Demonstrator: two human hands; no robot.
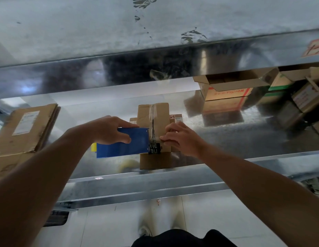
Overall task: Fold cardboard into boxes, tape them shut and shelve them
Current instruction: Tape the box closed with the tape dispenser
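Box [160,113] lies under right hand [182,138], beside left hand's [108,130] blue dispenser [124,146].

Open brown cardboard box with red stripes [226,94], upper right of frame, is showing red print "WINGNA", upside down. The smaller red characters next to it are blurring out.

Small brown carton [175,117], centre of frame, is showing red handwriting "2-3" and, under it, partial print "530".

Black label [154,148], centre, is showing white letters "MAN" turned sideways, rest unreadable. It is sitting at the near edge of the taped brown cardboard box [155,114], right at the tip of the blue plastic tape dispenser [123,143]; cannot tell which it belongs to.

Pink paper tag [314,47] on the shiny metal shelf beam [66,77], far upper right, is showing red handwriting, not legible.

White label [25,123] on the flat brown cardboard stack [42,132], left: too blurred.
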